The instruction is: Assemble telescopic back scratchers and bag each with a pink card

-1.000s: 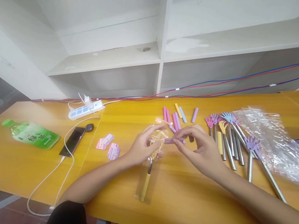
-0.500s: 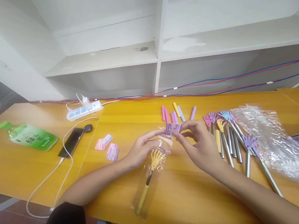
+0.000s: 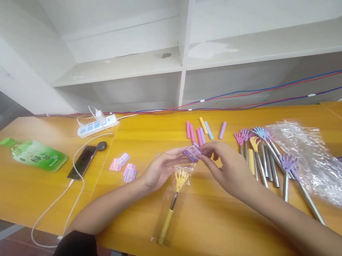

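Observation:
A yellow hand-shaped back scratcher (image 3: 182, 179) lies in a clear plastic bag (image 3: 163, 218) on the table, its yellow grip towards me. My left hand (image 3: 161, 171) is closed at the mouth of this bag, its fingers reaching behind a small purple printed card (image 3: 193, 153). Between thumb and fingers, my right hand (image 3: 227, 163) pinches that card just above the bag's open end. More back scratchers (image 3: 270, 152) with pink, blue, yellow and purple heads lie to the right of my right hand. Just how my left fingertips grip the bag is partly hidden.
Coloured grip sleeves (image 3: 204, 127) lie behind my hands. Printed cards (image 3: 129, 173) lie to the left, near a phone (image 3: 82, 162) on a white cable, a power strip (image 3: 98, 126) and a green bottle (image 3: 39, 155). Clear bags (image 3: 322, 166) are piled at right.
The purple card has come down and left, tilting, with my right hand. The bag's upper end shows less bunched, and the bagged scratcher has shifted slightly right in view.

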`<state>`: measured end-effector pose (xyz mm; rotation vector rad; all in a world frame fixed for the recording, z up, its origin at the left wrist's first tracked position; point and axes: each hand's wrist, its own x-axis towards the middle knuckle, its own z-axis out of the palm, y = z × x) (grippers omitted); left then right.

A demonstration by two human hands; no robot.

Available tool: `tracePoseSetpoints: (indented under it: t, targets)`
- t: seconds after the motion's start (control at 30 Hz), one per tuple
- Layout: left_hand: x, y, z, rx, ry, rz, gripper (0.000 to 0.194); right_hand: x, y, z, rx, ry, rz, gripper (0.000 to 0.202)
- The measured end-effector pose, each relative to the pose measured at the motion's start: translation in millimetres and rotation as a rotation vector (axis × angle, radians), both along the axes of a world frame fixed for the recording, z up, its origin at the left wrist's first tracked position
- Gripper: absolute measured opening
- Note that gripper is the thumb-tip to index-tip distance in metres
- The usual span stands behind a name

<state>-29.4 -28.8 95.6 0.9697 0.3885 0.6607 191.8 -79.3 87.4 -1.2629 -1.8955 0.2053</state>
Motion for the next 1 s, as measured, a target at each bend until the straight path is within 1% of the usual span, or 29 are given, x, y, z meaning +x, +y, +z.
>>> tracePoseSetpoints:
  t: [0.17, 0.37, 0.53, 0.67, 0.87, 1.0]
  targets:
    - [-2, 0, 0.1, -0.043, -0.019, -0.018, 0.050, 1, -2, 2.3, -0.006, -0.058, 0.032, 0.013]
    - [-2, -1, -0.9, -0.044, -0.027, -0.020, 0.050, 2, -3, 1.9, 0.058, -0.123, 0.068, 0.017]
    - [0, -2, -0.4, -0.068, -0.053, -0.031, 0.053, 0, -5, 4.0, 0.079, -0.129, 0.083, 0.022]
    - [1, -3, 0.5, -0.111, -0.069, -0.031, 0.055, -3, -7, 4.0, 0.078, -0.123, 0.060, 0.024]
    - [1, -3, -0.1, -0.123, -0.112, 0.005, 0.057, -4, -10, 4.2, 0.103, -0.109, 0.054, 0.034]
    - [2, -4, -0.4, -0.142, -0.135, 0.009, 0.059, -5, -10, 3.2, 0.133, -0.114, 0.069, 0.033]
